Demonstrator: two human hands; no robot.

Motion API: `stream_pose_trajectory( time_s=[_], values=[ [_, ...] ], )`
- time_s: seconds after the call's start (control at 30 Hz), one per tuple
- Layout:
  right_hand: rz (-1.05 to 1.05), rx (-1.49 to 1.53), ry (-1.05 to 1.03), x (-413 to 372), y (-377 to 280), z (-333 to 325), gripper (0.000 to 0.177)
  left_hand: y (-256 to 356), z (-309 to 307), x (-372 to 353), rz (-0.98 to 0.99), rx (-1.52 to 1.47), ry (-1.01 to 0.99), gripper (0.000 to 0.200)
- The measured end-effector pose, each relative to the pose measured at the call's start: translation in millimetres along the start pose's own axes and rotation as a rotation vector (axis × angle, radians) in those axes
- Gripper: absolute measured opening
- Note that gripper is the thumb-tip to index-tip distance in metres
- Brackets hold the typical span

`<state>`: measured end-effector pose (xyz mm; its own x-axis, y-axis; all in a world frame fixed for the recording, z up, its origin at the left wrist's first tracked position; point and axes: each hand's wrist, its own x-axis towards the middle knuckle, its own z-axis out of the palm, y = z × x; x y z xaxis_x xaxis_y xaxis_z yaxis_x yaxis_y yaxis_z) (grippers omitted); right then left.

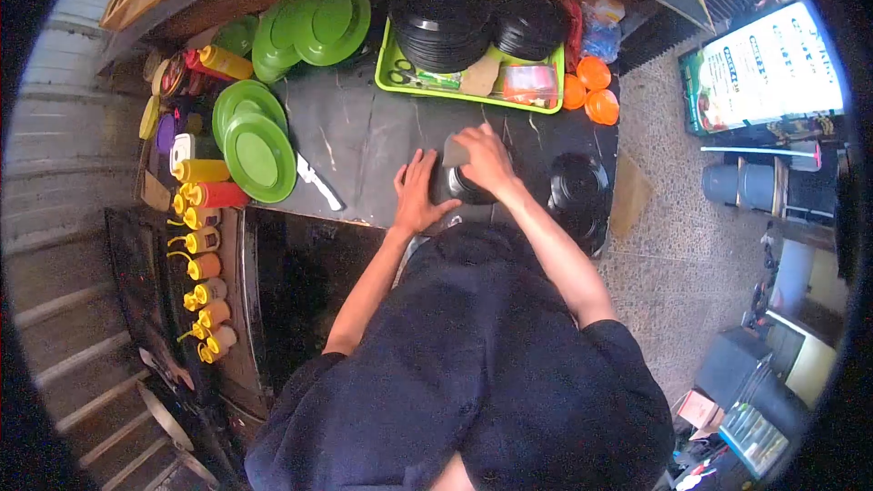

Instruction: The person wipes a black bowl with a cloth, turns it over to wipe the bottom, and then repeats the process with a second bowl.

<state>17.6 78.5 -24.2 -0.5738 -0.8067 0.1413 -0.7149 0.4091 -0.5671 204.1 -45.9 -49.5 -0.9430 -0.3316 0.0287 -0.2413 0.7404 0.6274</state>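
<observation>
My left hand (418,195) lies on the dark counter (350,127) with its fingers stretched out, beside a small black dish (462,184). Over that dish is my right hand (488,161), its fingers closed on a flat grey-brown piece (456,154) that could be cloth or card. The hand covers much of the dish. Black plates (579,186) sit to the right of my right wrist, near the counter's edge. A white-handled knife (320,184) rests to the left of my left hand.
A green tray (393,82) holds stacked black plates (441,23), scissors and small packets. Green plates (259,159) lie at left and back left. Sauce bottles (202,218) line the left side. Orange lids or cups (596,91) stand back right. A lit menu board (764,73) is at right.
</observation>
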Motion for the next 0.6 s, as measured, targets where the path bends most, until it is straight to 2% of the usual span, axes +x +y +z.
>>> stream_pose_trajectory(
  time_s=[0.07, 0.1, 0.23, 0.4, 0.47, 0.5, 0.53, 0.6],
  values=[
    [-0.114, 0.007, -0.101, -6, -13, 5, 0.052, 1, 0, 0, -0.016, -0.005, 0.006, 0.126],
    [-0.101, -0.029, -0.156, -10, -21, 3, 0.055, 3, -2, 2, -0.022, -0.009, 0.009, 0.126],
    [-0.136, 0.002, -0.221, -26, -32, 2, 0.057, 6, -5, -1, -0.053, -0.013, -0.011, 0.122],
    [-0.206, -0.007, -0.287, -51, -40, 2, 0.055, -7, 7, 1, 0.025, 0.019, 0.057, 0.114],
    [-0.197, 0.039, -0.34, -58, -38, 7, 0.051, -11, 11, -1, 0.042, 0.033, 0.045, 0.114],
    [-0.201, 0.08, -0.314, -57, -37, 2, 0.044, -9, 9, -1, 0.049, 0.048, 0.037, 0.114],
    [-0.199, 0.077, -0.309, -54, -34, -3, 0.044, -7, 8, -2, 0.056, 0.048, 0.037, 0.114],
    [-0.067, 0.374, -0.32, -44, -22, -15, 0.039, -3, 1, -1, 0.049, 0.042, -0.004, 0.114]
  ],
)
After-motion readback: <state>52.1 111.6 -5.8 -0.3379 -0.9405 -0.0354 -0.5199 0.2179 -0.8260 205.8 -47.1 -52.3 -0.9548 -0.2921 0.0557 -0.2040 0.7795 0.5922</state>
